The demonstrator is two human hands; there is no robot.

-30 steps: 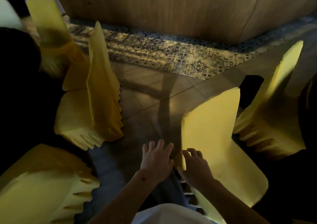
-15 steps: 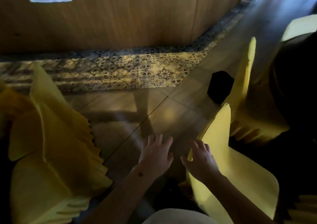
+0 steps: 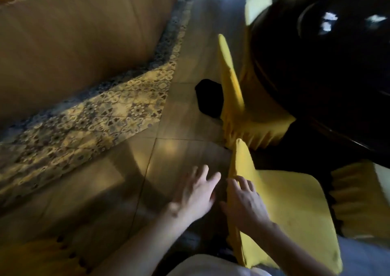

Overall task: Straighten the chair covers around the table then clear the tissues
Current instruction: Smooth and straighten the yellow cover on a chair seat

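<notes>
Head view, lower centre: the left hand [image 3: 195, 193] hovers spread and empty above the floor, while the right hand [image 3: 245, 206] lies open-fingered on the nearest yellow chair cover [image 3: 295, 212], apparently gripping nothing. Smoothing should go best with both palms drawing the fabric down evenly; pale scraps, likely the tissues [image 3: 329, 21], lie on the dark table [image 3: 316, 75] at upper right.

Brown floor tiles [image 3: 179, 153] run past a strip of patterned floral tiles [image 3: 101, 115] that borders a wooden wall panel [image 3: 73, 43]. A dark, squat object [image 3: 207, 98], possibly a bin, sits on the floor, its shape blurred.
</notes>
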